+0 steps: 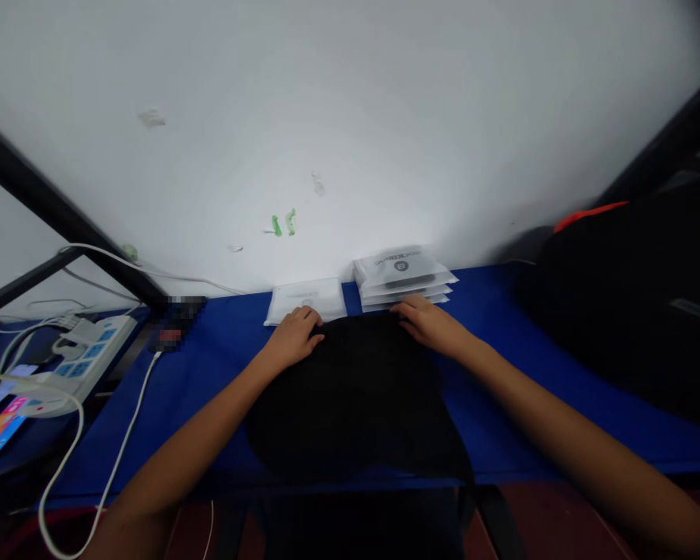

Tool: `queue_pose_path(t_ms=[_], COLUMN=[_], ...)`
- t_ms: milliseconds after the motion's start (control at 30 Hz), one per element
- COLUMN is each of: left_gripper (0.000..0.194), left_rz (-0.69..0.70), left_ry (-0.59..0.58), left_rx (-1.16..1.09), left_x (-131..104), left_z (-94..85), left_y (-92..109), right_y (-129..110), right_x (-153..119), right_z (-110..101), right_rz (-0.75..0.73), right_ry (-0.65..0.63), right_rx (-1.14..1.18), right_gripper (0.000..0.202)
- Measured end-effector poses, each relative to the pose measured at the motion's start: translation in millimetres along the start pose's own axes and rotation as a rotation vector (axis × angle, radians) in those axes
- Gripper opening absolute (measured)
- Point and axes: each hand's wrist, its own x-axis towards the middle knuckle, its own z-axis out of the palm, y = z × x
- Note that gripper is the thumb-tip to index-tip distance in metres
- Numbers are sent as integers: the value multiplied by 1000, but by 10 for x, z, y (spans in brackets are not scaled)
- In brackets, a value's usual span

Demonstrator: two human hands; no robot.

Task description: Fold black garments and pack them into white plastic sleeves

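Observation:
A black cloth piece (355, 397) lies spread on the blue table, its near edge at the table's front. My left hand (295, 334) holds the cloth's far left corner, with thumb and fingers bent around the edge. At the far right corner, my right hand (428, 320) pinches the cloth near its edge. Just beyond my left hand is a flat white packet (308, 299). A stack of several white translucent packets (405, 272) with dark print stands against the wall, right behind my right hand.
On the left are a white power strip (85, 362), tangled cables, phones (0, 428) and a partly blurred dark object (178, 320). A large black bulk with an orange edge (635, 303) fills the right side. The white wall (385, 140) bounds the back.

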Motion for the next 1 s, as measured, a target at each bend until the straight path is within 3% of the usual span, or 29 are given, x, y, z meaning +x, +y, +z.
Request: queue_pose_path(t_ms=[200,333,367,433,533,600,700,800,867,1000], left_gripper=[9,11,12,15,30,44,23,4,5,14], left_rz=[92,209,212,136,-93,-185,-179,-107,-43,34], left_ry=[142,-69,-97,-28,177,171,150,223,185,-55], left_rx=[-134,-299,-337,-369,-239,-174,-203,-315,-428,-502], left_x=[-378,-715,-770,-829,-812,-774,-755,-831,-930,-1148], left_z=[-273,-388,-386,-345,-222,-151,-143,-268,-378,-482], left_y=[244,377,365,266,-7,-172,-255,-156,-64,19], right_y=[-226,-442,-482,-538,-578,-592,-608,-601,-579,-530], right_x=[-321,-644,-702,-769,-751,-694,-618,-603,-623,-670], right_z=[-333,-480,-478,-443,-388,-381,-392,-363,-310,-190], right_rz=[-64,-72,-69,-62,-56,-67,-90,-89,-75,-32], right_ry=[72,-98,-153,-219,-195,-150,-102,-88,-80,-70], right_rx=[152,353,373,381,370,373,385,384,379,357], right_gripper=[21,13,12,13,15,16,15,17,21,28])
